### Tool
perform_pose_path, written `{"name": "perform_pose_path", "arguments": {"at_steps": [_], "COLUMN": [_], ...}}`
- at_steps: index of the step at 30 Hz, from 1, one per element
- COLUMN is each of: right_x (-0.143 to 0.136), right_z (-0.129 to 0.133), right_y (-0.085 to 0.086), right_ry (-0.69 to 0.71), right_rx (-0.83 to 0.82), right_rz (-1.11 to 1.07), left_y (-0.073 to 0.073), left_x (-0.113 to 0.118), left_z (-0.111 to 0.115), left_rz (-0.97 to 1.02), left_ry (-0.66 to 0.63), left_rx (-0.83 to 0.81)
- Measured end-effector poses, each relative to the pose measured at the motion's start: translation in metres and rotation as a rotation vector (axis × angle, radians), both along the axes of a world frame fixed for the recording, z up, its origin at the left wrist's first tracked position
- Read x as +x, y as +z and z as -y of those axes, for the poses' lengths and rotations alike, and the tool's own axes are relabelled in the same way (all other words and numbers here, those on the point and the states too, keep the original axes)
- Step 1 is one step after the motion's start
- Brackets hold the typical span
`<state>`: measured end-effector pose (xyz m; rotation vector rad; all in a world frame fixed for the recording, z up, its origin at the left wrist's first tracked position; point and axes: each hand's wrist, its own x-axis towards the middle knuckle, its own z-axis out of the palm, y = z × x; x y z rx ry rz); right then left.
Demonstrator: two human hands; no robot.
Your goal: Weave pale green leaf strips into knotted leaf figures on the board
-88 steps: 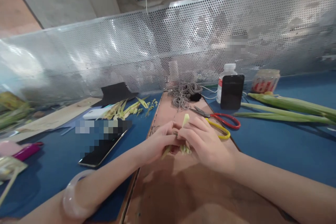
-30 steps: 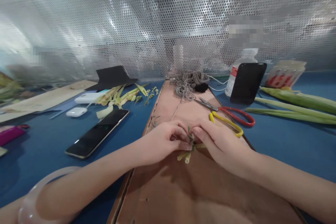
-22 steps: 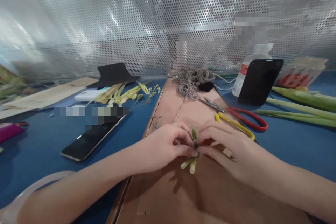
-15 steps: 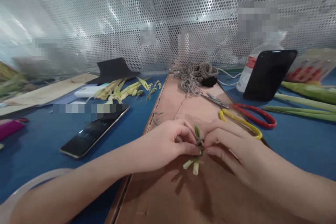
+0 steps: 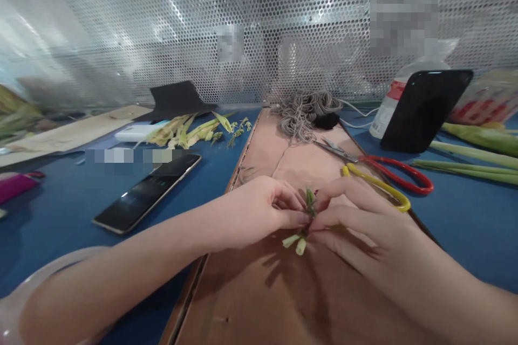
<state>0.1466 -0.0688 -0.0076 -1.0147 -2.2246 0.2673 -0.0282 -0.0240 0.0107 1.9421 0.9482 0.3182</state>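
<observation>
Between my two hands is a small bundle of green plant stalks (image 5: 300, 246), its pale cut ends fanning downward and a green tip poking up above the fingers. My left hand (image 5: 269, 207) pinches it from the left with thumb and fingers. From the right, my right hand (image 5: 360, 221) closes thumb and fingertips at the bundle's middle, where thin grey cord seems to lie; the fingers partly cover it. A strand of that cord runs up the brown board (image 5: 230, 285) to a tangled grey cord heap (image 5: 299, 116).
Scissors (image 5: 356, 158) with red and yellow handles lie just beyond my right hand. One phone (image 5: 149, 194) lies flat at left; another phone (image 5: 424, 110) leans on a plastic bottle (image 5: 386, 110). Yellow-green husks (image 5: 182, 132) and green stalks (image 5: 469, 170) lie on the blue table (image 5: 65, 221).
My right fingers have shifted slightly left and spread a little around the bundle. Its pale ends sit slightly higher in view. My left hand keeps its pinch; the camera view has shifted slightly.
</observation>
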Motion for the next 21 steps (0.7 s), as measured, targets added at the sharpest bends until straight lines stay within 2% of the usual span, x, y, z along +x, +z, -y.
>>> {"name": "perform_pose_path", "arguments": {"at_steps": [7, 14, 18, 21], "right_x": [0.0023, -0.0004, 0.0012, 0.0019], "right_z": [0.001, -0.0021, -0.0011, -0.001], "right_y": [-0.0038, -0.003, -0.0002, 0.0012], "right_ry": [0.022, -0.041, -0.087, -0.087], "right_rx": [0.064, -0.024, -0.137, -0.158], "right_rz": [0.03, -0.024, 0.005, 0.01], "left_y": [-0.0039, -0.0036, -0.005, -0.0065], "left_x": [-0.0001, -0.001, 0.0007, 0.0019], "left_z": [-0.0004, 0.0018, 0.0034, 0.0037], "left_rz": [0.032, 0.001, 0.018, 0.023], "left_ry": [-0.001, 0.023, 0.032, 0.038], "left_rx": [0.016, 0.026, 0.019, 0.006]}}
